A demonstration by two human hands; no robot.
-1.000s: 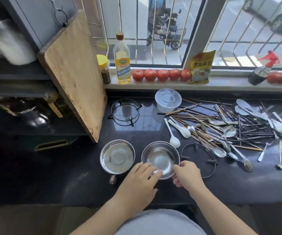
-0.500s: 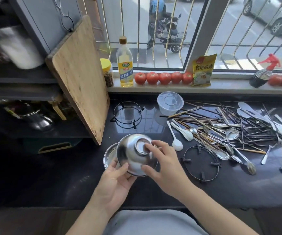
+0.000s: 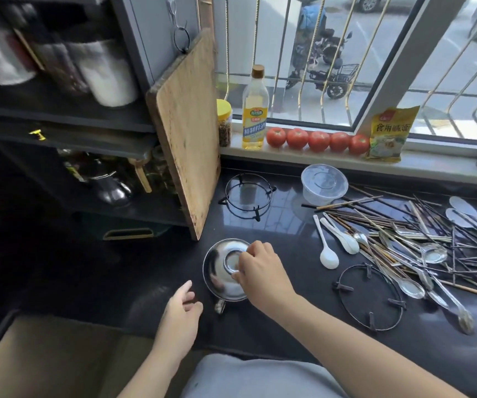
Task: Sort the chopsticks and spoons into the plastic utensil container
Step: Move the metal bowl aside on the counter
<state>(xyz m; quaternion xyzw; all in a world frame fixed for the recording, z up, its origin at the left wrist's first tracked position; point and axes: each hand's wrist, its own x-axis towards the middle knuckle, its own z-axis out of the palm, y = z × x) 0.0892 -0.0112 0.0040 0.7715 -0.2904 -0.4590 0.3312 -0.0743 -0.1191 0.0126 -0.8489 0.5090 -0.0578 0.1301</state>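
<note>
Steel bowl [image 3: 222, 271] sits upside down, base up, right hand [image 3: 256, 267] pinching its foot ring; left hand [image 3: 180, 307] hovers relaxed just beside.

Steel bowl [image 3: 222, 270] now inverted atop the other; left hand [image 3: 180, 313] off.

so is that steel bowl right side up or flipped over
Flipped over. The steel bowl shows its round foot ring and domed outside facing up, with the right hand gripping that base ring.
</note>
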